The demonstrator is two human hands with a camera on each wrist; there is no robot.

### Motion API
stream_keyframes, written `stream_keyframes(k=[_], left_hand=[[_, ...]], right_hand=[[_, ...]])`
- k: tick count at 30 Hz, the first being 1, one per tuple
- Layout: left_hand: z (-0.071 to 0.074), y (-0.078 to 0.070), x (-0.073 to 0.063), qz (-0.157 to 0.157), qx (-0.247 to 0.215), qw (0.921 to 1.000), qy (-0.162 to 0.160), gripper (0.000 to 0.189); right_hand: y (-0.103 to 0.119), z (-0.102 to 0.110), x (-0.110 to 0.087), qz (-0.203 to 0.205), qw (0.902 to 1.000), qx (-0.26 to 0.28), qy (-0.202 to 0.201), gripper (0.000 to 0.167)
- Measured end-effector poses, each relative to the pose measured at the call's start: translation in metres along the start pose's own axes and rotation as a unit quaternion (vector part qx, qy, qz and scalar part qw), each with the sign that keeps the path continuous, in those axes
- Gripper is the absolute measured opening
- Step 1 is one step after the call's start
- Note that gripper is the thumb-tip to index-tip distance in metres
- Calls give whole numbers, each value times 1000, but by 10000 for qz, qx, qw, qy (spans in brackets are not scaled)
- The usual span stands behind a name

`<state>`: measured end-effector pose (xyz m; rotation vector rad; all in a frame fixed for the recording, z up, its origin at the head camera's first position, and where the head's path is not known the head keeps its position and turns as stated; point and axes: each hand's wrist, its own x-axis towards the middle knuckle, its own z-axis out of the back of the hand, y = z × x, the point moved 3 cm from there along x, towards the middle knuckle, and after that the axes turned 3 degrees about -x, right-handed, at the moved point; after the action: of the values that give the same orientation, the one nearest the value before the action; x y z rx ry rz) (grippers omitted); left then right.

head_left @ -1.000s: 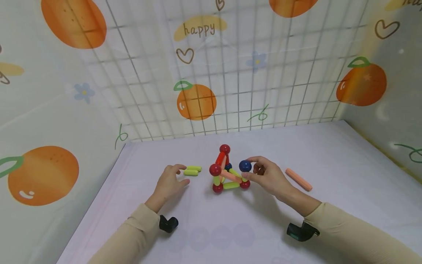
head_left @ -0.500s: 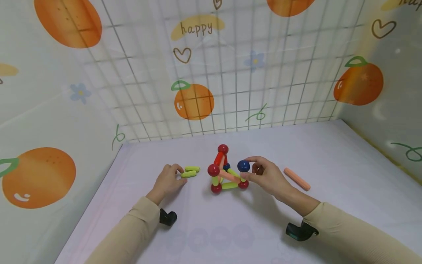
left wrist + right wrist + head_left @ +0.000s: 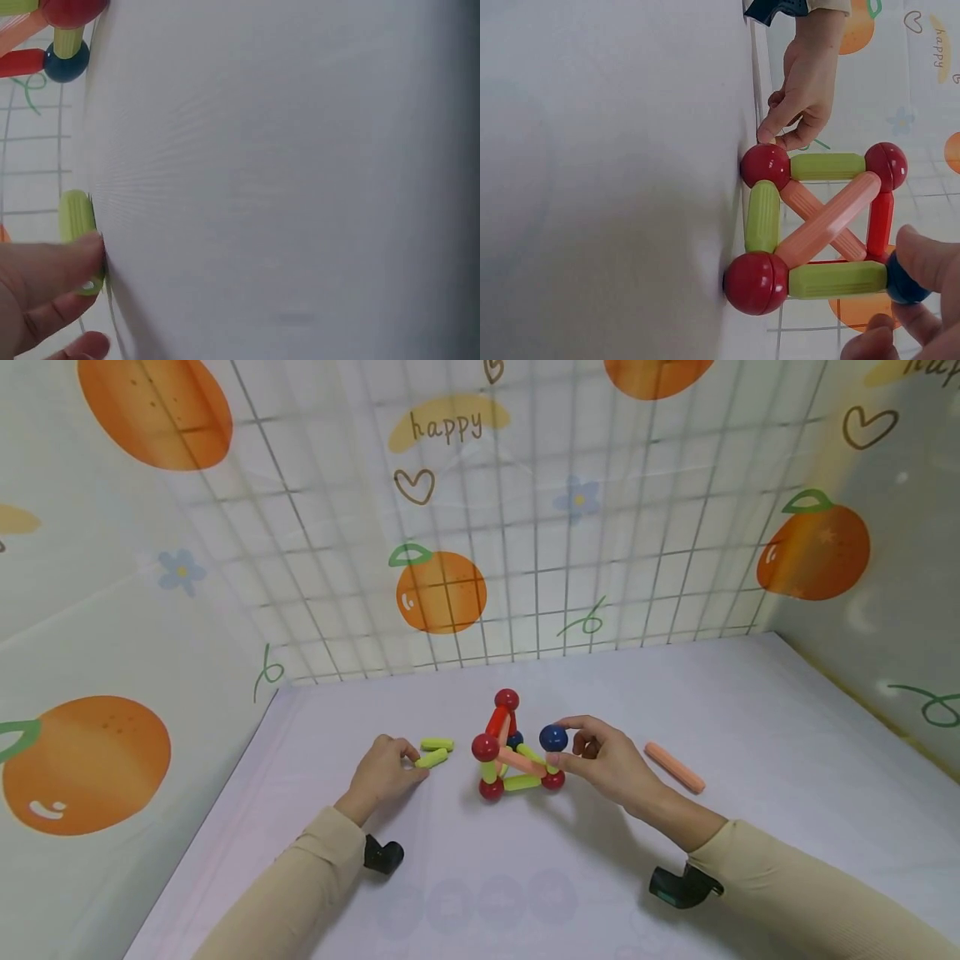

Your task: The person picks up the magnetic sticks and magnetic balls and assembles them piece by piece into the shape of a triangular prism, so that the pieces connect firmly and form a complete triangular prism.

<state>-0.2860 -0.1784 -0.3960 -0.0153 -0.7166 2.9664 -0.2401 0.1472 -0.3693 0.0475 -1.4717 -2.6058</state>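
My left hand (image 3: 384, 774) pinches one end of a short yellow-green rod (image 3: 432, 759) between thumb and finger, low over the table. A second yellow-green rod (image 3: 437, 744) lies just behind it. To the right stands a frame of magnetic rods and balls, with red balls (image 3: 485, 747) at several corners and a crossing salmon rod (image 3: 829, 219). My right hand (image 3: 611, 762) grips a blue ball (image 3: 553, 737) between thumb and fingers, at the top of the frame's upright yellow-green rod (image 3: 838, 280). In the left wrist view, the thumb covers part of the pinched rod.
A loose salmon rod (image 3: 675, 767) lies right of my right hand. Black wrist-worn devices (image 3: 383, 854) sit under both sleeves. Behind the table (image 3: 480, 877) hangs a sheet printed with oranges, over a grid.
My left fingers have closed on the nearer yellow-green rod, which has turned and shifted slightly left and toward me. The right hand stays at the blue ball.
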Motion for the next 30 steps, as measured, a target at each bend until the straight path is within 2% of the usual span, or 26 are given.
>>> stream_keyframes(k=[3,6,12,16,19,23,27,30], left_hand=[[3,-4,-4,-65,-152,9998,-140,25],[12,-16,-10,-225,-398,9982,-378,26],[38,-59,-25,-825,-1062,9868,-898,26],[45,-90,-36,-1314,-1455,9759,-961,24],[42,-109,-41,-1671,-1541,9699,-872,22],[34,-126,-42,-2018,-1477,9652,-770,22],[26,-133,-40,-2225,-1296,9637,-710,21],[22,-134,-39,-2265,-1214,9639,-692,20]], right_hand=[[0,0,0,9,10000,4,2,53],[1,1,-1,37,10000,-10,-4,53],[1,4,-2,28,9999,-101,-29,54],[-1,5,-2,-22,9999,-95,-42,55],[-2,4,-2,-28,10000,-59,-50,55],[-4,2,-1,-13,10000,11,-11,54],[-3,1,-2,-7,10000,-5,29,54],[-3,1,-2,28,10000,-64,29,53]])
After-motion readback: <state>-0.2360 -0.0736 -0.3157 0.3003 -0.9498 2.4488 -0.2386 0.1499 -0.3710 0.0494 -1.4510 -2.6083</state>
